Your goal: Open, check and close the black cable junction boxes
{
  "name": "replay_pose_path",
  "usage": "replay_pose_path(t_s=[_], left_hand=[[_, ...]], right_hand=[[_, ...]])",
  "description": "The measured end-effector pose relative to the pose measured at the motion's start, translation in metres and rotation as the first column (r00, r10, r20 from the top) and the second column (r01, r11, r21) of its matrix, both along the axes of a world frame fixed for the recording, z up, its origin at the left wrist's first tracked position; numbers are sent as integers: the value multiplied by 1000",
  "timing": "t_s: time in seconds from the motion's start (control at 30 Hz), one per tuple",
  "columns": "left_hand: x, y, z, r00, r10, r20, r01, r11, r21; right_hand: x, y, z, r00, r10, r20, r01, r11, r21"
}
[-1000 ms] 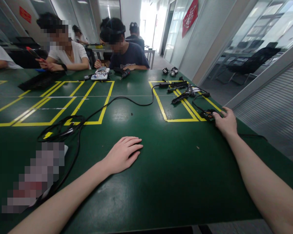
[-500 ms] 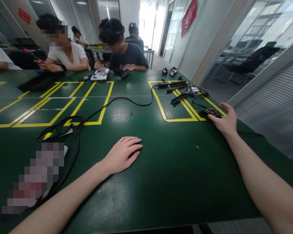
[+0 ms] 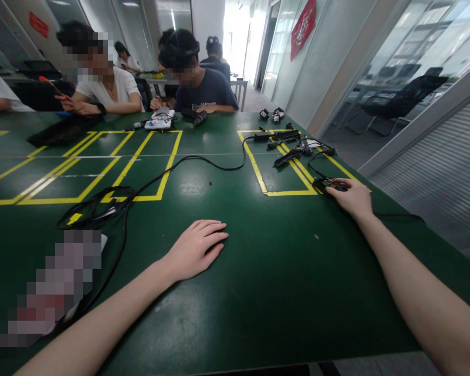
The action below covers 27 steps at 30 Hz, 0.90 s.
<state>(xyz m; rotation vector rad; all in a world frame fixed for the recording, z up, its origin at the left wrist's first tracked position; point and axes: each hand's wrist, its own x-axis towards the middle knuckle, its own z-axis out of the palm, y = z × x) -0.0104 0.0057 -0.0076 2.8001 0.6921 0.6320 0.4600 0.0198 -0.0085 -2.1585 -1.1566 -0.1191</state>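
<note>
Right of the yellow frame (image 3: 290, 194), our right hand (image 3: 354, 198) pinches a black device (image 3: 329, 183), partly finger-hidden; nearside, our left hand (image 3: 198, 248) lies, fingers slightly spread; beyond the frame, we find shirt lettering (image 3: 204, 106) too blurred.

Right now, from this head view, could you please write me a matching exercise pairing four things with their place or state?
1. left hand
2. right hand
3. black cable coil
4. white device

A. looped across yellow tape
B. with fingers around a dark device
C. near a co-worker's hand
D. palm down on the green tabletop

Pairs: 1-D; 2-B; 3-A; 4-C
</note>
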Motion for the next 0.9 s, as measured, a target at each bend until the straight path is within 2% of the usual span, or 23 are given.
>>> replay_pose_path(t_s=[0.07,0.13,0.2,0.27,0.3,0.33,0.4,0.47,0.5,0.53,0.57,0.63,0.8,0.9], left_hand=[[0,0,0,1000,4,-2,-4,1000,-2],[-1,0,0,1000,6,-5,-6,1000,-5],[0,0,0,1000,5,-6,-5,1000,-7],[0,0,0,1000,7,6,-7,1000,-10],[0,0,1,1000,12,23,-12,1000,-10],[0,-1,2,999,18,47,-17,1000,-9],[1,-2,5,993,27,111,-27,1000,-5],[1,-4,8,985,20,173,-20,1000,-3],[2,-6,9,981,6,196,-5,1000,-4],[2,-7,10,980,-25,199,28,1000,-11],[3,-8,11,980,-52,194,56,998,-16],[5,-10,12,984,-79,157,85,996,-30],[8,-10,9,995,12,101,-4,996,-84],[8,-8,7,993,82,85,-74,993,-93]], right_hand=[[-17,3,-1,1000,0,-20,0,999,-37],[-42,6,-3,998,50,-39,-52,997,-62],[-72,4,-3,976,207,-68,-213,973,-87],[-105,-4,-2,891,444,-94,-451,891,-62],[-122,-10,-2,814,571,-107,-577,815,-43],[-138,-18,0,710,693,-125,-701,713,-25],[-167,-34,3,453,879,-151,-889,457,-8],[-188,-47,6,230,959,-168,-972,234,5],[-196,-52,7,152,973,-175,-987,157,17],[-201,-55,7,100,980,-174,-994,107,30],[-204,-56,7,72,983,-169,-996,81,45],[-206,-56,6,74,987,-146,-994,85,71],[-200,-52,1,204,976,-78,-975,210,75],[-200,-52,0,242,968,-62,-965,247,84]])
